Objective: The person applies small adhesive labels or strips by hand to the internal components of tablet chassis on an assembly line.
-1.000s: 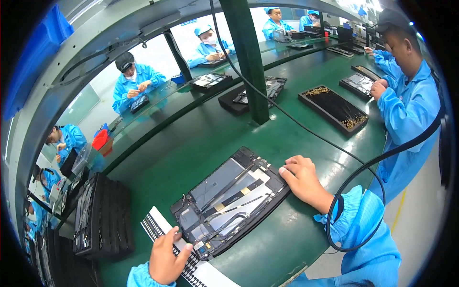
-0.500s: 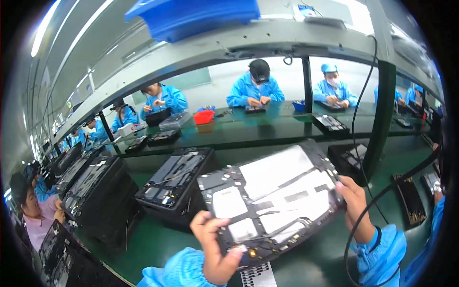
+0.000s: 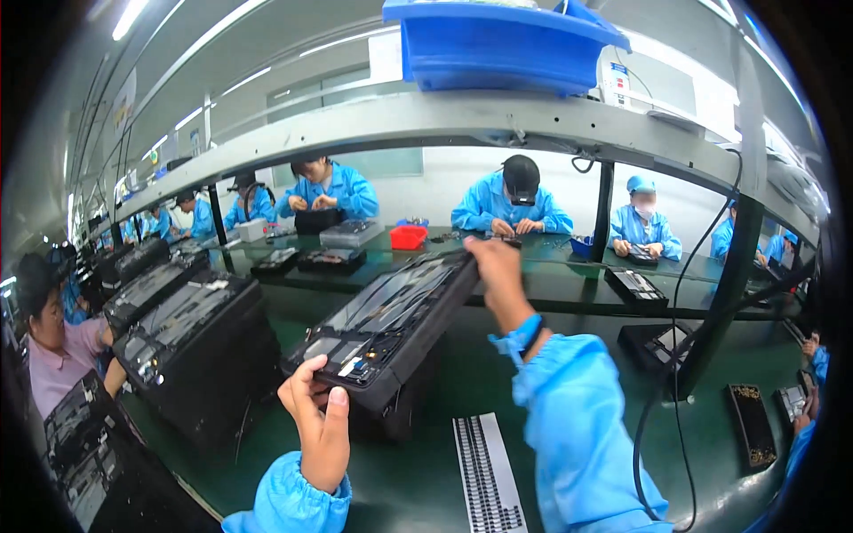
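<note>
Blue bin (image 3: 498,44), red tray (image 3: 409,237), striped strip (image 3: 487,475)

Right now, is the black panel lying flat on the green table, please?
No, both hands, left and right, hold the black panel tilted up above the green table.

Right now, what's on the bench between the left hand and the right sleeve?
Head view: a white strip with rows of black marks lies flat on the green bench, between the left hand and right sleeve.

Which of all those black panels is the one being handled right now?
Start at the green workbench in front. Above it, the left hand and right hand lift one open black panel, insides up. Unlike the stacked panels to its left, it is tilted in mid-air.
</note>
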